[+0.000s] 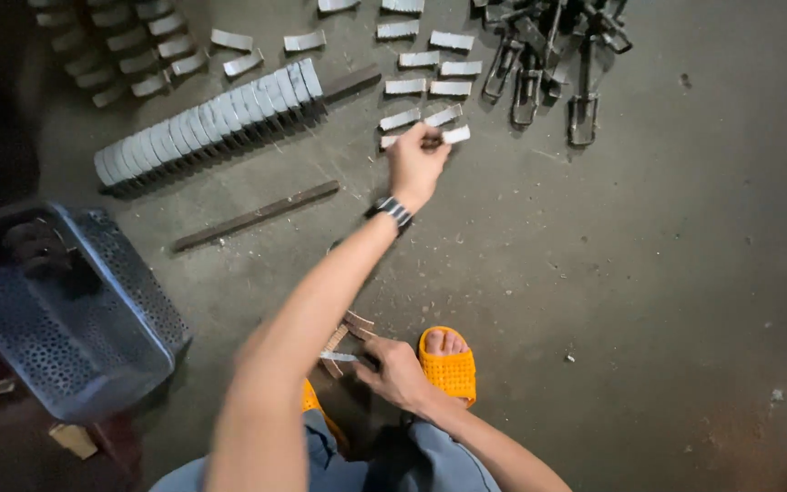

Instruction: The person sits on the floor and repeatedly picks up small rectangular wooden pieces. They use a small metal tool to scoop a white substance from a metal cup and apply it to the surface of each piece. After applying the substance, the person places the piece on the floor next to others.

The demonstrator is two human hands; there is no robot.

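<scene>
Greys on a dark floor, with one spot of orange

The floor is dark grey-brown, flecked with pale specks. The small metal pieces laid in rows are light silvery grey, as is the long stacked row of them; the two bars are dark brown-black. The clamps heaped at the top are dark grey metal. The basket is blue-grey, its walls patterned all over with small round holes. The sandal is bright orange with a dotted hole pattern. The wristwatch has a black band with pale stripes. The trousers are faded blue denim.
</scene>
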